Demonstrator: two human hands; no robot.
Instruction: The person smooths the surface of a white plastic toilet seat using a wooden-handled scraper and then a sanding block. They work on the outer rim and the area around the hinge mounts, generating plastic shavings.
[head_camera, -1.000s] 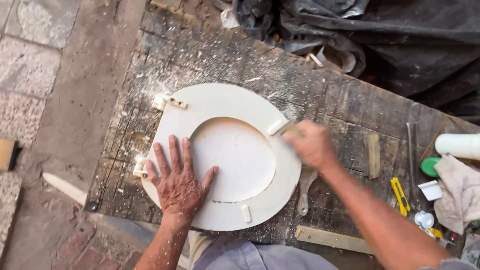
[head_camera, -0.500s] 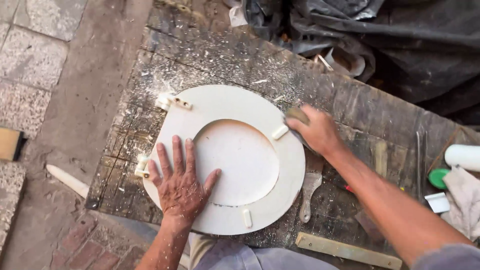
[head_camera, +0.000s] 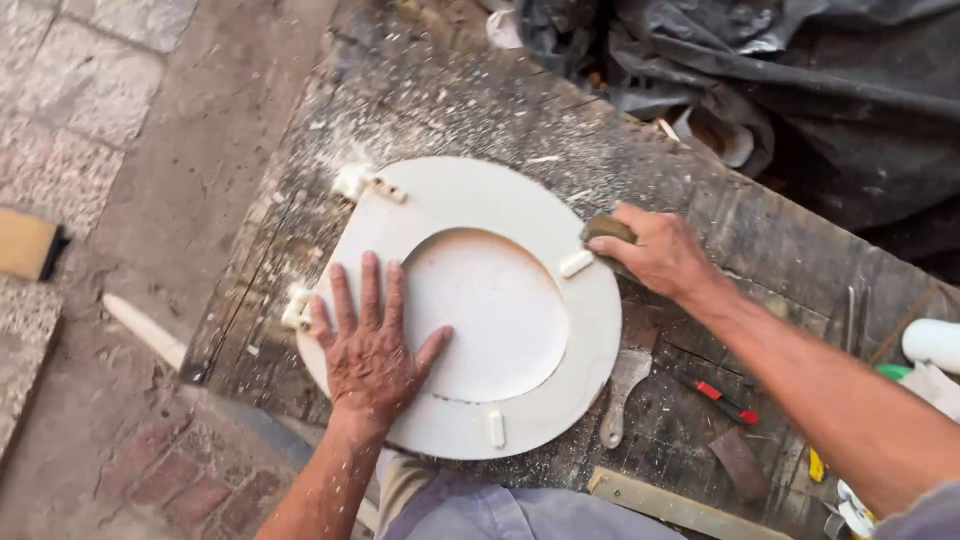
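A cream-white toilet seat with its lid lies underside up on a dusty wooden workbench. Small bumpers and two hinge pieces stick out of its rim. My left hand presses flat on the seat's near left part, fingers spread. My right hand grips a small brownish sanding block held against the seat's right outer edge.
A putty knife, a red-handled tool, a wooden strip and a small dark block lie on the bench to the right. Black plastic sheeting covers the far right. Paving stones and a wood stick lie left.
My right hand with the block has slid along the seat's right edge toward the far side. My left hand has stayed pressed on the seat.
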